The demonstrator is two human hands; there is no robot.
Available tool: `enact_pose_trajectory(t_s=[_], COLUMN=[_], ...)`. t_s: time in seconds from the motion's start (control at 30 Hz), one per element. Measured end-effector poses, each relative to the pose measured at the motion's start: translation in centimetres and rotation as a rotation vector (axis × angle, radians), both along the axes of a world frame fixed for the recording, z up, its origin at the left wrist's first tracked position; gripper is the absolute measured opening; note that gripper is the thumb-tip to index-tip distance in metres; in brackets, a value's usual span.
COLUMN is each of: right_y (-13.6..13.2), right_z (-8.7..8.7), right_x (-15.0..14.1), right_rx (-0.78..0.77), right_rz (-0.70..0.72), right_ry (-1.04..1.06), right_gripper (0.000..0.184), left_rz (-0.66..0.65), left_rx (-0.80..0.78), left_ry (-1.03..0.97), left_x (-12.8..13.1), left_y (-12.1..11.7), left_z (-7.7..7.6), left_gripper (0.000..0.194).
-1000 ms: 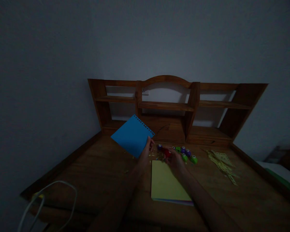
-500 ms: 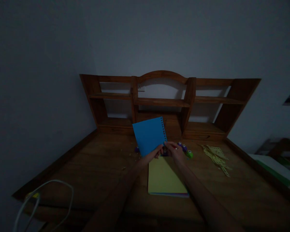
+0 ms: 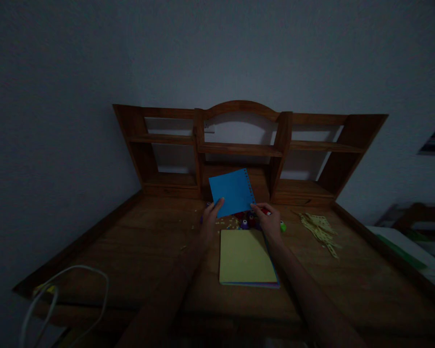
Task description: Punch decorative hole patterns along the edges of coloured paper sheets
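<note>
I hold a blue sheet of paper [image 3: 232, 191], with a row of punched holes along its right edge, up above the wooden desk [image 3: 141, 251]. My left hand [image 3: 210, 218] grips its lower left corner. My right hand [image 3: 270, 221] pinches its lower right corner and also closes on a small red punch [image 3: 265, 211]. Small purple and green punches [image 3: 245, 224] lie on the desk just beyond my hands, among paper bits. A yellow-topped stack of paper [image 3: 245, 256] lies in front of me, below both hands.
A wooden shelf unit [image 3: 246, 145] stands at the back of the desk against the wall. Punched yellow paper strips [image 3: 317, 227] lie to the right. A white cable [image 3: 65, 299] loops at the desk's near left corner. The room is dim.
The blue sheet swung from the left to the centre, over the punches. My right hand left the desk and took its right corner; now both hands hold it.
</note>
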State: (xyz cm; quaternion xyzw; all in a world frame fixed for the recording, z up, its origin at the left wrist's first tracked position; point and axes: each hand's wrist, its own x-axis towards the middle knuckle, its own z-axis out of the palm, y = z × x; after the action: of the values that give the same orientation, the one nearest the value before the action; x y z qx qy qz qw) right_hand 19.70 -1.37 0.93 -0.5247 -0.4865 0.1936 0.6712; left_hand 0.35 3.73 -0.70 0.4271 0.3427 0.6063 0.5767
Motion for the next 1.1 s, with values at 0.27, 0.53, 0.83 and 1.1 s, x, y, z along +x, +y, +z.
enact_pose_trajectory(t_s=[0.27,0.53,0.83,1.1], right_y=[0.9,0.6,1.0,1.5], right_z=[-0.2,-0.1,-0.7,-0.5], right_x=[2.1,2.4,3.2,1.6], right_rx=[-0.019,-0.072,-0.076,-0.187], right_rz=[-0.078,-0.043,0.016,0.312], right_ry=[0.25,0.358,0.551,0.588], right_gripper=[0.031,0.033,0.039,0.04], left_rz=[-0.12,-0.197,-0.135,-0.096], left_rx=[0.145,0.173,0.056,0.004], left_ry=[0.228,0.192,0.133,0.112], left_x=[0.7,1.0,0.9,1.1], left_y=[0.7,0.2,0.1,0.5], left_z=[-1.7,-2.0,-1.6,-1.8], left_gripper=[0.042,0.066,0.071,0.064])
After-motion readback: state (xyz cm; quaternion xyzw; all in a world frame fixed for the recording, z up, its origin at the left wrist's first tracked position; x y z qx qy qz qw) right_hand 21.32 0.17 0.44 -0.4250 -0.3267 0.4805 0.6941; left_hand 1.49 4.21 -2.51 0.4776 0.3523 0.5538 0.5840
